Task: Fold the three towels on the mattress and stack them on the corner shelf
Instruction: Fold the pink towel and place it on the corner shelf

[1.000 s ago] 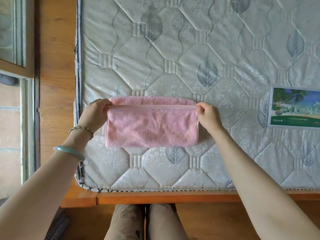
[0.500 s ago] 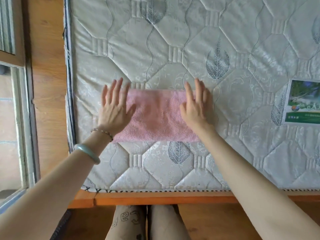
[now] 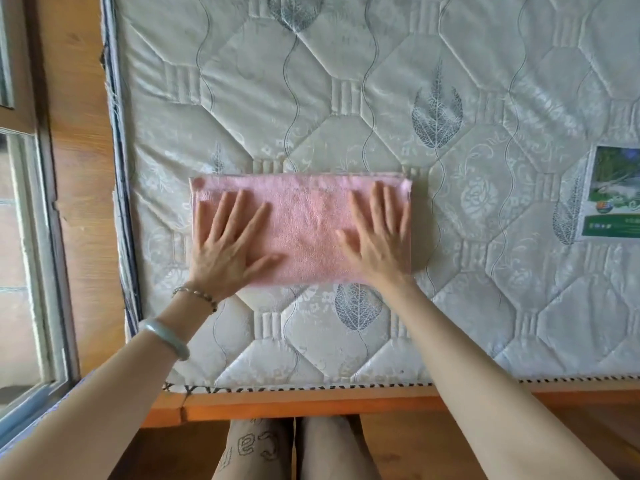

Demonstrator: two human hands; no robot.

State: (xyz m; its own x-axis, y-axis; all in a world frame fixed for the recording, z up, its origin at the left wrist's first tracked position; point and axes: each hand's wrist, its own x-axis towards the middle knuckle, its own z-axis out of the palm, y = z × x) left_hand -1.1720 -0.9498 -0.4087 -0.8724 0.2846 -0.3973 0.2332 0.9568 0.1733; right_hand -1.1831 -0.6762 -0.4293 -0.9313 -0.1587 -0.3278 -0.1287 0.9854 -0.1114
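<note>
Since half a second ago, both hands have slid back toward the person. The fingertips that reached past the towel's far edge now lie within it. A second ago the same hands pinched the towel's two far corners.

Mattress [image 3: 381,98]: quilted, pale, with a grey leaf print; it fills most of the view. Its near edge sits on an orange wooden bed frame [image 3: 311,403]. A wooden surface [image 3: 79,168] runs along its left side, with a window [image 3: 31,271] beyond that at far left.

Pink towel [image 3: 304,230]: folded into a wide rectangle and lying flat on the mattress, near the mattress's left edge and back from its near edge. A narrow strip of a lower layer shows along the far side.

Left hand [image 3: 225,247]: palm down on the towel's left part, heel over the near edge, fingers [image 3: 239,209] straight and spread, pressing, gripping nothing.

Right hand [image 3: 377,240]: palm down on the towel's right end, fingers [image 3: 377,202] straight and close together, thumb out to the left, holding nothing.

Printed label [image 3: 613,192]: green and white, on the mattress at the right edge of view, well apart from the towel.

Left arm: a pale green bangle [image 3: 169,337] on the forearm and a thin bead bracelet [image 3: 197,294] at the wrist.

The person's legs [image 3: 294,448] show below the bed frame.
</note>
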